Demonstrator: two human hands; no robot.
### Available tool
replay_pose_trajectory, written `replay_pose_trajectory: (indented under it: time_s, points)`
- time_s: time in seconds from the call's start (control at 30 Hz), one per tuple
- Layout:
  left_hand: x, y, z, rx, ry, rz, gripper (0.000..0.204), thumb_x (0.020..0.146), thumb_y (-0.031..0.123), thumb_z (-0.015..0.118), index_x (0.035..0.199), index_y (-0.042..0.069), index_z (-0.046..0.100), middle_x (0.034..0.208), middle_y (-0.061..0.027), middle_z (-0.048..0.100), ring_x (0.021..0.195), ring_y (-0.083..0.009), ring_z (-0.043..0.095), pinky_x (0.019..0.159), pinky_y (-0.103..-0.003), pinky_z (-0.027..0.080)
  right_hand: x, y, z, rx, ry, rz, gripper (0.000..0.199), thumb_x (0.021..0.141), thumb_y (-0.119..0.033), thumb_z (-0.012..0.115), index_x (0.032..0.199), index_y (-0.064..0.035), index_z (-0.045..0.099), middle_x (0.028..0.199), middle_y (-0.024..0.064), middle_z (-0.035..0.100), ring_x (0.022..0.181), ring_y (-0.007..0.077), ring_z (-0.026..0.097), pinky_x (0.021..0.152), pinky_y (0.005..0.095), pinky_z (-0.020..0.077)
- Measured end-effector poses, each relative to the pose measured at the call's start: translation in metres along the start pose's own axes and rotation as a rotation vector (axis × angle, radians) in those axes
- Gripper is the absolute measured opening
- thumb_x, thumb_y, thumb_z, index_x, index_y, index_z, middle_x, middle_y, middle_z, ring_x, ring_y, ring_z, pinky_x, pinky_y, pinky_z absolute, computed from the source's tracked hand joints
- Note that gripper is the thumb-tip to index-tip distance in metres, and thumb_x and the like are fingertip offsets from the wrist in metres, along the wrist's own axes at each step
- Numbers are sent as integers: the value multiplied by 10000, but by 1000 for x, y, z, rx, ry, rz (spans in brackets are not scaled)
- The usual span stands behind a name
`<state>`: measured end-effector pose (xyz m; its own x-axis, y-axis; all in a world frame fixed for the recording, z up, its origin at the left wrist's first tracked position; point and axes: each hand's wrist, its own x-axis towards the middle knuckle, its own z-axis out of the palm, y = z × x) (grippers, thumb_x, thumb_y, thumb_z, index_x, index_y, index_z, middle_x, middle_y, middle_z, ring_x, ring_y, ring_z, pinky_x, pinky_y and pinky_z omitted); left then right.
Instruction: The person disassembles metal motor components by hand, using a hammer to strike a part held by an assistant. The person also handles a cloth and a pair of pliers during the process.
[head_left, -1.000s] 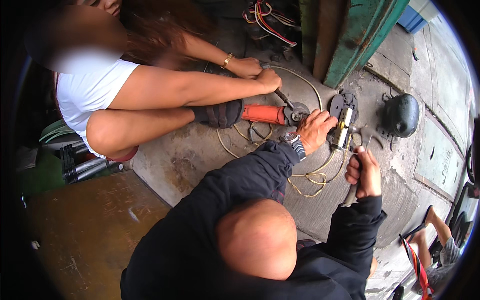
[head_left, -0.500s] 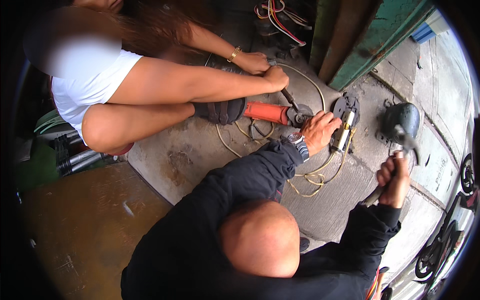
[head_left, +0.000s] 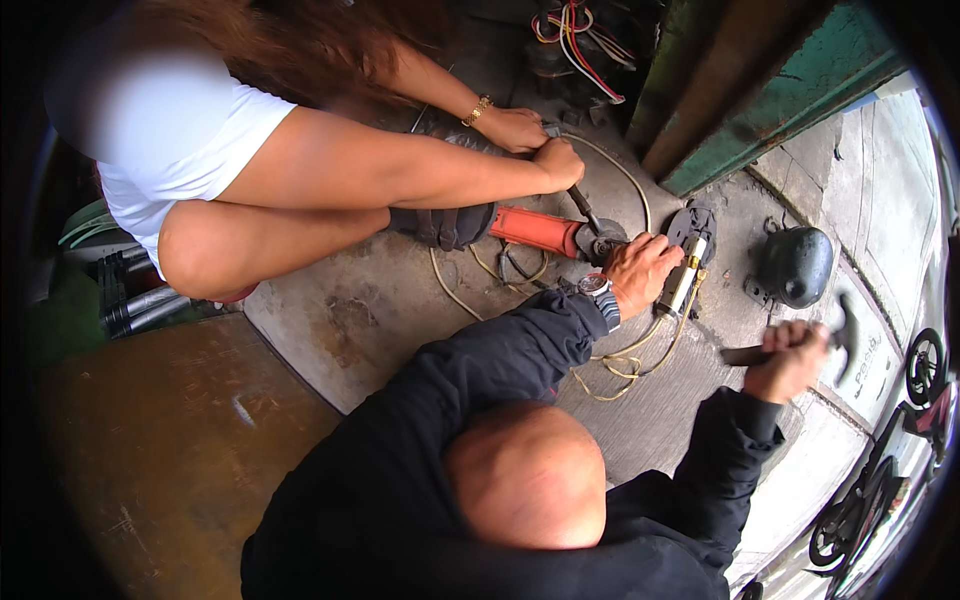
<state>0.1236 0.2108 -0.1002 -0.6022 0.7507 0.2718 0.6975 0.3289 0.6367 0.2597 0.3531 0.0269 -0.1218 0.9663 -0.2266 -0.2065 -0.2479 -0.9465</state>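
Note:
My right hand (head_left: 785,362) grips a claw hammer (head_left: 743,356) by its dark handle, raised over the pavement at the right; the head is blurred. My left hand (head_left: 640,272), with a watch at the wrist, reaches down beside the round metal end (head_left: 600,240) of an orange tube-shaped body (head_left: 535,228). Its fingers are bent, and what lies under them is hidden. A co-worker's two hands (head_left: 557,163) hold a dark bar (head_left: 583,205) whose tip meets that metal end. Just right of my left hand lies a tool with a pale body (head_left: 682,280) and a dark round guard.
A dark domed metal unit (head_left: 797,267) stands at the right. Pale cord (head_left: 625,372) loops over the concrete. A green metal post (head_left: 800,100) rises behind. The co-worker's knee (head_left: 195,250) is at the left, near a brown board (head_left: 180,430). Motorcycles (head_left: 860,510) stand far right.
My right hand has moved down slightly, and the hammer has swung so that its handle lies nearly level. My left hand and the co-worker's hands keep their places on the work.

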Motion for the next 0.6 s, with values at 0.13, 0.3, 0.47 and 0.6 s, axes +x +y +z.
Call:
replay_pose_trajectory:
  time_s: [0.13,0.3,0.47,0.6]
  points:
    - [4,-16,9,-9,93,32,81,872,95,598,942,93,638,897,-69,590,890,-287,614,741,-435,530,-5,7,-4,-493,-629,783,208,1009,-313,587,1022,-107,560,648,-62,350,467,79,293,414,268,244]
    - [-4,-3,-10,-60,26,-54,46,894,115,611,937,97,617,884,-76,581,889,-292,608,744,-434,526,49,-41,-34,-15,-233,146,248,1043,-277,516,1170,-63,515,731,-40,376,553,51,326,453,224,275]
    - [-1,-6,1,-79,8,-27,72,891,117,617,960,100,609,893,-79,573,895,-292,590,767,-425,520,-6,20,-20,-202,-290,372,250,1059,-290,501,1182,-76,544,697,-13,424,503,82,351,441,247,295]
    - [-1,-5,-2,-60,16,-47,86,888,105,607,972,87,611,906,-78,569,907,-294,591,772,-423,519,-22,27,-18,-262,-343,428,250,1063,-291,488,1170,-73,545,721,-7,450,502,84,386,416,250,314]
